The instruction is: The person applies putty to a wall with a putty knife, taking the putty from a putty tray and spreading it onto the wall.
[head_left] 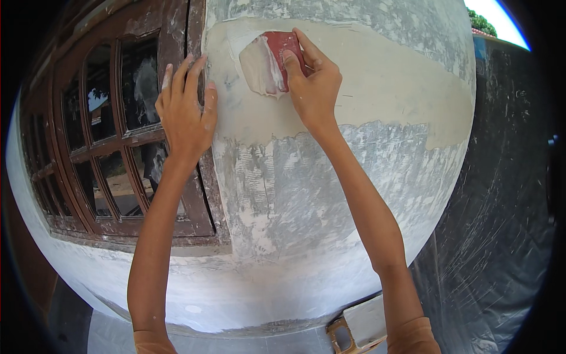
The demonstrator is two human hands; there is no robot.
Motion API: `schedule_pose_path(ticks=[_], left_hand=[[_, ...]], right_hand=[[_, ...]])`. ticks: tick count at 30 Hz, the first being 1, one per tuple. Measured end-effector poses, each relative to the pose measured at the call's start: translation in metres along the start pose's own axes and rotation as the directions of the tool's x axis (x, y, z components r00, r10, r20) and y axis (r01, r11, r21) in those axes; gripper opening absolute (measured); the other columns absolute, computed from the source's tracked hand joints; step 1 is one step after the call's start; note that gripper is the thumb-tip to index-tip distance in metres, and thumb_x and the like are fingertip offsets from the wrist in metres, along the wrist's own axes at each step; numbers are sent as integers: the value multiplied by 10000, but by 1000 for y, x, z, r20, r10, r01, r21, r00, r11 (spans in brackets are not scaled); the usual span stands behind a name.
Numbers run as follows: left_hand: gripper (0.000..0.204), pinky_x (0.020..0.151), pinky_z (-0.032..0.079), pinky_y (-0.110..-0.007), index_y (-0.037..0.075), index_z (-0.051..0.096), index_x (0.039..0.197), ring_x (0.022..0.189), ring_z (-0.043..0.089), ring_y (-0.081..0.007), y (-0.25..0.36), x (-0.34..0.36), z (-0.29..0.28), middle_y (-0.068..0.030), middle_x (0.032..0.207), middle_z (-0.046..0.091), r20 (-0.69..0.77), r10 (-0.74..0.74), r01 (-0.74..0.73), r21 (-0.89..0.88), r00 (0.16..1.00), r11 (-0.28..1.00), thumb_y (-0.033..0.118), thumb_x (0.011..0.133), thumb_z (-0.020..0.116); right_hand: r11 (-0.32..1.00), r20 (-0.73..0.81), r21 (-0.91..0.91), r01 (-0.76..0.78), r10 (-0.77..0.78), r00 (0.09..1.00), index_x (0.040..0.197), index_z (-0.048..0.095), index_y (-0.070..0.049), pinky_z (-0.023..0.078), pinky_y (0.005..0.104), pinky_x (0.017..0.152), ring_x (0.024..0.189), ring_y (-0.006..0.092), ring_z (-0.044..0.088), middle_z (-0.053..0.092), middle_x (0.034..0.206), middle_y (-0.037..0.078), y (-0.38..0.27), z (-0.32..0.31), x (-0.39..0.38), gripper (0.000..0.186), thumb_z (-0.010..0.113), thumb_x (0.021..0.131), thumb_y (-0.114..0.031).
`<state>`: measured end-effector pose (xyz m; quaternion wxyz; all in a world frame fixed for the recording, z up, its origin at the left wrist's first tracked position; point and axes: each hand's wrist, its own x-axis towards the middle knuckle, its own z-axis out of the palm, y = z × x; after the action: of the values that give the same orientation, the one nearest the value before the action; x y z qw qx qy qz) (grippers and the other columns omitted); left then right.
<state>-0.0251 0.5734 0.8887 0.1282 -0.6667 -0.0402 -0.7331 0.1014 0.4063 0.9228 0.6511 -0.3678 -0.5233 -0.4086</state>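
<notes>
My right hand (315,88) grips a red scraper (283,50) by its edge, thumb on the face and fingers behind. Cream-coloured putty (259,69) coats the scraper's left part, and its blade is against the wall or very close to it. Around it spreads a wide band of smooth beige putty (383,76) on the upper wall. My left hand (188,109) is open, fingers spread and tips smudged white, resting on or near the brown window frame (194,29) where it meets the wall. Nothing shows in the left hand.
Dark panes fill the wooden window (112,135) on the left. Below the putty band, the wall (283,189) is patchy grey and white. A dark plastic sheet (489,206) hangs at right. On the floor stands a wooden-edged board (365,321) with a pale surface.
</notes>
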Motion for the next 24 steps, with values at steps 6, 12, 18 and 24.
schedule_pose_path(ticks=[6, 12, 18, 24], left_hand=[[463, 1123, 212, -518, 174, 518, 1405, 1414, 315, -368, -11, -2, -7, -97, 1470, 460, -2, 22, -22, 58, 1000, 998, 316, 965, 498], [462, 1126, 210, -515, 178, 525, 1401, 1416, 313, -362, 4, -1, 2, -94, 1472, 459, 7, 14, -14, 4, 1000, 1000, 325, 964, 498], [452, 1128, 215, -519, 179, 526, 1398, 1418, 310, -364, -16, -4, -12, -99, 1471, 459, 12, 1, -2, 79, 1000, 997, 322, 971, 485], [460, 1144, 202, -503, 181, 495, 1428, 1441, 301, -333, -2, 2, -2, -73, 1496, 446, 14, -9, 8, 72, 1000, 997, 353, 1004, 455]], right_hand=[[979, -266, 78, -189, 203, 942, 1318, 586, 26, 532, 297, 845, 939, 179, 677, 717, 1072, 170, -2, -37, 11, 413, 613, 917, -71], [995, 4, 62, -77, 77, 997, 1324, 580, 29, 524, 291, 833, 922, 157, 658, 715, 1071, 185, -3, 6, -8, 418, 615, 920, -71], [987, -353, 85, -139, 160, 922, 1347, 548, 42, 539, 268, 690, 798, 127, 663, 715, 1038, 174, 8, -46, 12, 418, 584, 941, -49], [981, -45, 177, -74, 83, 996, 1320, 580, 33, 533, 303, 799, 863, 158, 665, 717, 1033, 189, 4, 11, 1, 425, 636, 913, -79]])
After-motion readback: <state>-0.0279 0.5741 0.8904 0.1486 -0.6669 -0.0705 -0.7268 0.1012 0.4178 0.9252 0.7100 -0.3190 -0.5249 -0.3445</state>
